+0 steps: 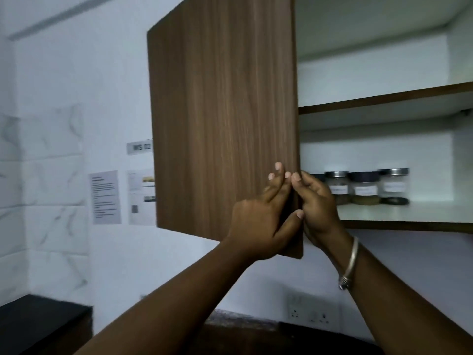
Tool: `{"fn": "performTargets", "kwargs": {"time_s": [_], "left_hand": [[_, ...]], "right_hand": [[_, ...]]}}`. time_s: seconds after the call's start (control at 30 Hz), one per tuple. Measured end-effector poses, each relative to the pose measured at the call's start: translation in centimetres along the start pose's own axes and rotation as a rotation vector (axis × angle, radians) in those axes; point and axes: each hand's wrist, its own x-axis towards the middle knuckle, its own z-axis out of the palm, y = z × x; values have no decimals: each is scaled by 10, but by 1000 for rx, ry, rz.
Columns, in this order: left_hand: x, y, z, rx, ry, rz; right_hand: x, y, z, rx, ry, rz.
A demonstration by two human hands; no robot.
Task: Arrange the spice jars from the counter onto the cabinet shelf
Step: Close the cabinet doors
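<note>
A brown wood-grain cabinet door point(222, 119) hangs ajar in front of me. My left hand point(258, 221) grips its lower free edge from the outside, fingers flat on the face and thumb around the edge. My right hand point(316, 203) holds the same edge from the inside. Several glass spice jars point(364, 187) with dark or metal lids and white labels stand in a row on the lower cabinet shelf point(399, 213); the leftmost is partly hidden behind my right hand. The upper shelf point(384, 101) shows nothing on it.
Printed sheets point(106, 197) and a small sign point(139, 147) hang on the white wall to the left. A wall socket plate point(309, 312) sits below the cabinet. A dark counter point(38, 321) lies at the lower left, and another counter strip point(238, 320) runs between my arms.
</note>
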Motion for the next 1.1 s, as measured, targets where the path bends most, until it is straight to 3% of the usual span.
{"fn": "performTargets", "kwargs": {"time_s": [0.17, 0.37, 0.83, 0.9, 1.0, 1.1], "left_hand": [[39, -4, 49, 143, -145, -67], [66, -15, 80, 121, -208, -102], [73, -21, 98, 166, -217, -133], [76, -19, 86, 1, -233, -179], [73, 6, 70, -427, -247, -320], [60, 68, 63, -828, -239, -297]], "right_hand": [[40, 20, -38, 122, 122, 159], [67, 37, -59, 189, 189, 222], [72, 44, -70, 144, 172, 249], [57, 30, -60, 22, 158, 282], [17, 3, -48, -202, 100, 275], [-36, -35, -52, -273, 134, 174]]}}
